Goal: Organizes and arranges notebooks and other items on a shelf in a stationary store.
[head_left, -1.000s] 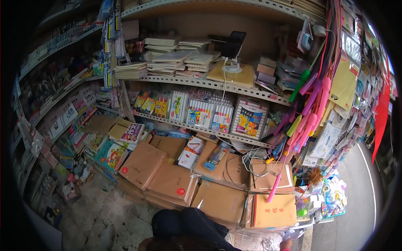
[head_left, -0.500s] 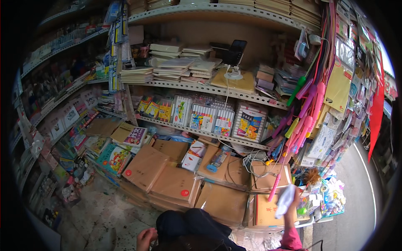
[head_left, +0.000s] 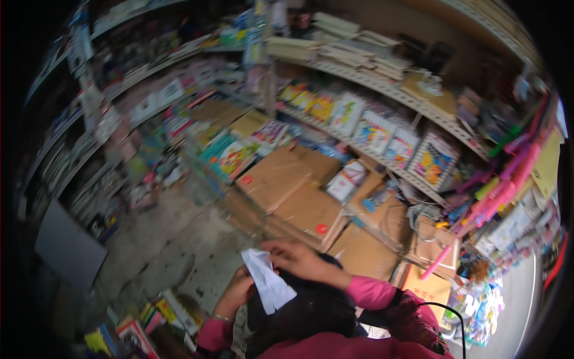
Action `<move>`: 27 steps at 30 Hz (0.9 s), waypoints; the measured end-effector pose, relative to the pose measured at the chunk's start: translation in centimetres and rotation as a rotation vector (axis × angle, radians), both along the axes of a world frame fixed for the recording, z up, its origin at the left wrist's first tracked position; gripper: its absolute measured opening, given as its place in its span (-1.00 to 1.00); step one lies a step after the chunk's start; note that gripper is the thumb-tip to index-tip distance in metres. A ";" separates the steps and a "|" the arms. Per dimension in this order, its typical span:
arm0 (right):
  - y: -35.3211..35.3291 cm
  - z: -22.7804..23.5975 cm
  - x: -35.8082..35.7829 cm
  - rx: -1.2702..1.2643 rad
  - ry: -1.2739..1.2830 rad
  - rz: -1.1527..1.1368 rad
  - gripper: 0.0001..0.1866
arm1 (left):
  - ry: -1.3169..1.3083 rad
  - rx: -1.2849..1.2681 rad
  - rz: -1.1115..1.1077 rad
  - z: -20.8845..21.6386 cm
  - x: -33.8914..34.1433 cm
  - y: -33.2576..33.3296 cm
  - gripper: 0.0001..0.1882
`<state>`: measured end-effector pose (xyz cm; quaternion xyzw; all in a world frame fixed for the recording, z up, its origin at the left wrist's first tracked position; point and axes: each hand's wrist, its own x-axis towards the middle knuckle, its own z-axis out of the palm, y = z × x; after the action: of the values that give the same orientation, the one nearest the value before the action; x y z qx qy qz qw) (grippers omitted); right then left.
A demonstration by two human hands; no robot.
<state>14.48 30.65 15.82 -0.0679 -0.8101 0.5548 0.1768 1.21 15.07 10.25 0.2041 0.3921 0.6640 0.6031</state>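
A crumpled white sheet (head_left: 267, 284), paper or tissue, lies between my hands above my dark-clothed lap. My left hand (head_left: 235, 290) grips its left side, with a thin bracelet at the wrist. From the right, my right hand (head_left: 297, 258) reaches across and pinches the sheet near its upper end. Some fingertips of both hands are hidden or blurred, and the sheet's lower end hangs free.
Stacked brown paper-covered packs (head_left: 299, 212) lie ahead, below a shelf (head_left: 382, 152) of marker sets. Colourful boxes or books (head_left: 137, 335) stand at the lower left, beside the worn floor (head_left: 173, 233). Pink and purple cords (head_left: 508, 179) hang at the right.
My right hand has brought the white sheet from the right to my lap, where my left hand has taken hold too. The view has turned left and tilted.
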 end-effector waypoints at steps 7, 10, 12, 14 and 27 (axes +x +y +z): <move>5.6 -3.8 4.3 -0.489 -0.239 -0.411 -0.75 | -0.322 -0.179 0.575 -8.9 -7.2 -13.0 -0.73; 7.3 -5.4 8.3 -0.551 -0.243 -0.549 -0.75 | -0.419 -0.214 0.736 -13.3 -9.1 -17.2 -0.73; 7.8 -6.2 10.6 -0.591 -0.269 -0.589 -0.75 | -0.477 -0.166 0.794 -15.5 -10.9 -19.1 -0.68; 7.9 -6.8 12.2 -0.612 -0.269 -0.630 -0.75 | -0.517 -0.058 1.012 -16.0 -15.6 -20.0 -0.67; 17.9 -5.8 12.5 -1.296 0.387 -0.747 -0.79 | -0.144 -0.062 0.204 -0.8 -8.8 -2.3 -0.60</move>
<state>26.98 48.53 10.04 -0.3284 -0.2015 0.8238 0.4158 -7.54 12.81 9.44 0.0964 0.3871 0.7222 0.5651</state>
